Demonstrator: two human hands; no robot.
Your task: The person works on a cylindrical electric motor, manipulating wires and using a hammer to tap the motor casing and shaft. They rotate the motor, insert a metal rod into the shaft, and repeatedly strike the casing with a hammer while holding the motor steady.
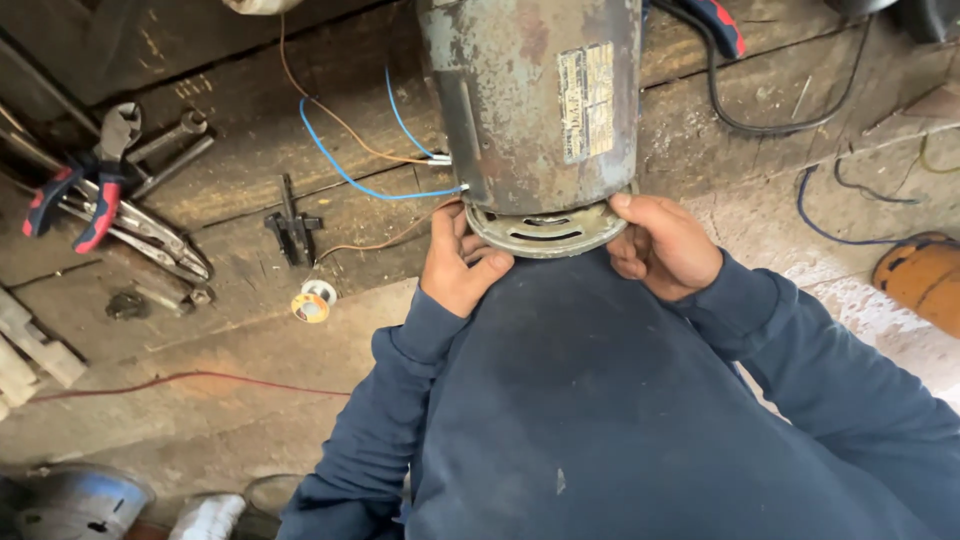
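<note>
Head view: both hands, left and right, grip a rusty cylindrical motor's seemingly slotted end.

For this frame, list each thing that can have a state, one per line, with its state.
Motor housing: lying on the bench, rusty, gripped at its near end.
End cover: seated on the housing.
Left hand: closed on the cover rim.
Right hand: closed on the cover rim.
Blue wire: loose, runs to the housing.
Pliers: lying on the bench, jaws open.
</note>
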